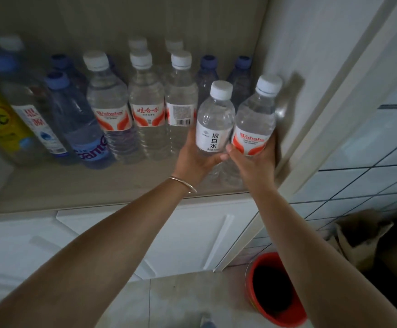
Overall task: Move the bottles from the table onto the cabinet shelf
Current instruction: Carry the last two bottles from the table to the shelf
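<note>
Two upright bottles, the white-label bottle (214, 119) gripped by curled fingers of the left hand (196, 159) and the Wahaha bottle (254, 121) by the right hand (254, 164), are held side by side above the shelf (98, 185) at its right end, near the row.

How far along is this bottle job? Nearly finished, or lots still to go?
Well along, by the look of it. A row of bottles already stands on the cabinet shelf. In hand: the left hand holds a white-labelled bottle and the right hand a Wahaha bottle, both at the shelf's right end, not yet released. The table is out of view, so what remains cannot be told.
</note>
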